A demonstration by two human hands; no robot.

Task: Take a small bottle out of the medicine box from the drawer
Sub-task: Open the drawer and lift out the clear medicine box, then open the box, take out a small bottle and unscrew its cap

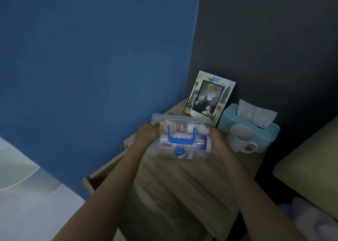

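- The medicine box point(181, 140), clear with a blue handle, sits at frame centre, just above the desk point(182, 182).
- Left hand point(146, 134) and right hand point(216, 140) clasp its ends, probably steadying it for unlatching.
- A small white bottle point(197, 128) lies inside, lid closed.

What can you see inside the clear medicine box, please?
Through the medicine box lid: a white bottle, a larger purple-labelled container and some packets. The blue handle and both hands hide the rest.
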